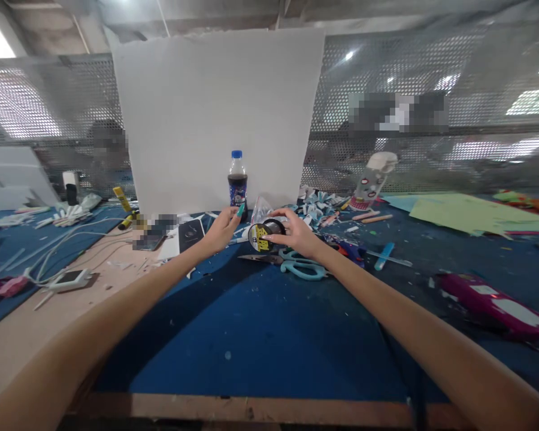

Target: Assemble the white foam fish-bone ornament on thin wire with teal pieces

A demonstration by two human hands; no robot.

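Observation:
My right hand grips a small spool by its side, thumb and fingers around the dark rim. Its round end faces left and carries a label with yellow markings. Just left of it, my left hand is closed in a pinch on a small teal pointed piece; its exact kind is unclear. The two hands are apart. Below the spool lie scissors with light blue handles, blades toward the left. Behind the hands stands an upright bottle with a blue cap and dark drink.
Paper scraps pile at the back right, near a tilted patterned cup. A magenta device lies at right. White cables, a phone and a box lie left. A white board stands behind.

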